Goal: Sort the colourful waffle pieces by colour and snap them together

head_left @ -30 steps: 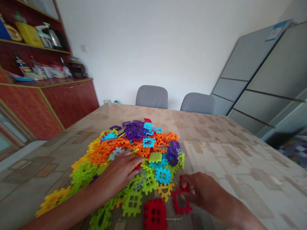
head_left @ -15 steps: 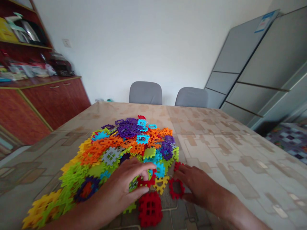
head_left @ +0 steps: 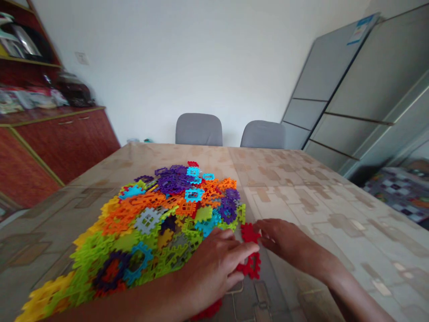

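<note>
My left hand [head_left: 216,264] reaches across the front right of a heap of notched plastic building pieces [head_left: 157,223]. Its thumb and index finger close on a red frame-shaped building piece [head_left: 254,266], partly hidden by the fingers. Just beyond lies a red square building piece [head_left: 249,233], flat on the table. My right hand [head_left: 279,235] is at that square's right edge, fingers loosely bent and fingertips touching or nearly touching it. Below my left wrist, another red piece [head_left: 210,310] shows only in part.
The patterned tabletop [head_left: 291,188] extends to the right of the heap. Two grey chairs [head_left: 199,129] stand at the far edge. A red-brown cabinet [head_left: 70,143] is at the left, a grey refrigerator [head_left: 321,85] at the right.
My left hand has moved right, from the heap's edge to the red frame piece. My right hand has shifted off that frame to beside the red square. The view has turned slightly right.
</note>
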Demonstrator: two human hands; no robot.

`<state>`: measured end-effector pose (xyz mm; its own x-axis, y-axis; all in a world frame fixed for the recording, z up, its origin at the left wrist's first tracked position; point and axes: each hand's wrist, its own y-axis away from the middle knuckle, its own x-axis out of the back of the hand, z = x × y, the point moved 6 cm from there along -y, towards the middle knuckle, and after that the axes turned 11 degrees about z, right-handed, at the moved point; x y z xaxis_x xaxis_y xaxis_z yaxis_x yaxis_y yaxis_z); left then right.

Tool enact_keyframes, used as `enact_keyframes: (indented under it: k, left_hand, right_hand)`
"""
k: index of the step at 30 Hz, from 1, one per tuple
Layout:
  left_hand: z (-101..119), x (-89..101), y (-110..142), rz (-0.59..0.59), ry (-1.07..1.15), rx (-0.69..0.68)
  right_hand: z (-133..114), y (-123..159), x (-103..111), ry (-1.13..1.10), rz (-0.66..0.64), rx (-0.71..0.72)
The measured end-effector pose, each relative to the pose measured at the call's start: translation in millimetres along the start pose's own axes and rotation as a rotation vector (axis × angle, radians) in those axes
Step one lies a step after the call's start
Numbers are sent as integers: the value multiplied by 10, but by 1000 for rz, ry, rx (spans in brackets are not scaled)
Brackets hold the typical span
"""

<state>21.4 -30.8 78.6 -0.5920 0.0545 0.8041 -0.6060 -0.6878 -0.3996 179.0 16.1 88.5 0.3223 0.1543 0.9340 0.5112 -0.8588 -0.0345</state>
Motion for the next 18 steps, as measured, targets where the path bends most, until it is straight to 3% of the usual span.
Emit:
enact_keyframes:
  k: [3,6,12,15,18]
  left_hand:
    - [53,-47,-83,-31,-25,-60]
    - [82,48,-25,-7,-59,-37]
    - [126,404,584,200,-307,-89]
    - [60,417,863,282,-418,-168]
    - [-38,359,935,299,-489,-158]
  right_hand:
    - [54,21,68,51,-6,-51]
    - [-24,69,79,65,-6,-38]
    - [-411,113,-135,-8,-100,93]
    - [-505,89,-257,0,-145,111]
    - [-546,67,-298,3,-173,125]
